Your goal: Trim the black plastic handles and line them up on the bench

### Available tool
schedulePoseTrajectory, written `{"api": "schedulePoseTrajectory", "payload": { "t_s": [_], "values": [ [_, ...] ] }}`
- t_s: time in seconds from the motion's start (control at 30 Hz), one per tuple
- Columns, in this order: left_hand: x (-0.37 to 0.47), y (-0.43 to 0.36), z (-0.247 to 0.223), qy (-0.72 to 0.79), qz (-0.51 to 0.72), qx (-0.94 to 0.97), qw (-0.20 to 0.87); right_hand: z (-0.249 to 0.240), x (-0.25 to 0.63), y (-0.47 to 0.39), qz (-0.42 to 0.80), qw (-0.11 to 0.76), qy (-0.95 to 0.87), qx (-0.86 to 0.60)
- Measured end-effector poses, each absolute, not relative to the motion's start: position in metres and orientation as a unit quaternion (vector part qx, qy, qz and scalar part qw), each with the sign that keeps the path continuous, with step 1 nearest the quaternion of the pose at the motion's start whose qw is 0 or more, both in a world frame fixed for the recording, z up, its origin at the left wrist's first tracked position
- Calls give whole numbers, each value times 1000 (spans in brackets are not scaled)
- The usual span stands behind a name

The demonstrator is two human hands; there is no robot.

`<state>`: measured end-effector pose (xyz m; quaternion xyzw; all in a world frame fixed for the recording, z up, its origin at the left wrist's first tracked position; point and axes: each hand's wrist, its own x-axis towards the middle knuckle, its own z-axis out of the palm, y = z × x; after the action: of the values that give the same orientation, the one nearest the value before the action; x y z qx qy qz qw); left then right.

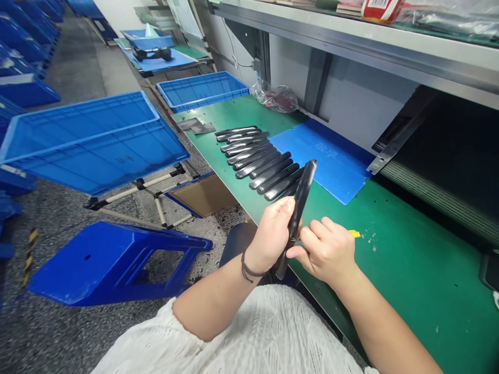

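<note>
My left hand point(275, 228) is closed around a long, glossy black plastic piece point(306, 184), which slants up and away over the front edge of the table. Against the lower part of that piece, my right hand point(327, 249) is curled shut on a slim tool whose yellow end point(354, 234) sticks out behind the fist. The tool's working end is mostly hidden by the fingers, with the right thumb close to the black piece. Beyond my hands, several similar black pieces point(259, 161) lie side by side in a slanting row.
The green tabletop point(409, 280) carries a blue sheet point(327, 156), small scraps, flat grey pieces point(197, 125) and a clear plastic bag point(278, 98). A metal shelf point(351, 36) overhangs the back. To the left stand a blue crate point(93, 140) on a rack and a blue stool point(101, 265).
</note>
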<state>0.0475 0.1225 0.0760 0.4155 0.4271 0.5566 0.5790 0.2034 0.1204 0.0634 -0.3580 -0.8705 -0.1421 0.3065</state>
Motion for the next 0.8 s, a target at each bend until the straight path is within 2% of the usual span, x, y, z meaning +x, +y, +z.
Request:
{"api": "schedulePoseTrajectory", "payload": {
  "t_s": [0.33,0.67,0.8],
  "values": [
    [41,138,86,410,630,289,593,62,184,103,-51,295,-896,-329],
    [37,148,80,391,668,134,619,52,183,101,-147,294,-891,-313],
    [22,156,81,402,692,72,596,54,181,102,-109,297,-892,-323]
  ]
}}
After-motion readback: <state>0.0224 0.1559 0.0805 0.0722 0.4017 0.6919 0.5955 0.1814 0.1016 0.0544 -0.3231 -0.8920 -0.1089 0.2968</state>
